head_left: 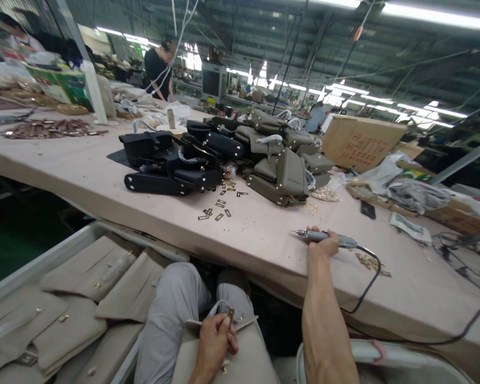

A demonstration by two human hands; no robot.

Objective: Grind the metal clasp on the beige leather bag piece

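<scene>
On my lap lies a beige handbag (244, 360), its flap edge towards the table. My left hand (216, 341) is closed over the bag, pinching a small brownish metal plate (231, 314) between thumb and fingers. A gold-coloured clasp (224, 368) shows on the bag just below that hand. Over the table's front part, my right hand (325, 245) is wrapped round a grey electric screwdriver (346, 241), its thin bit pointing left. The tool's black cord (370, 290) hangs over the table edge. Small gold metal pieces (370, 262) lie beside this hand.
Black handbags (156, 181) and olive handbags (282, 176) are heaped on the table (260, 245). Loose metal plates (220, 204) lie before them. A bin (94, 229) of beige bags stands at left, a white tub (368, 349) at right. A person (159, 69) stands beyond.
</scene>
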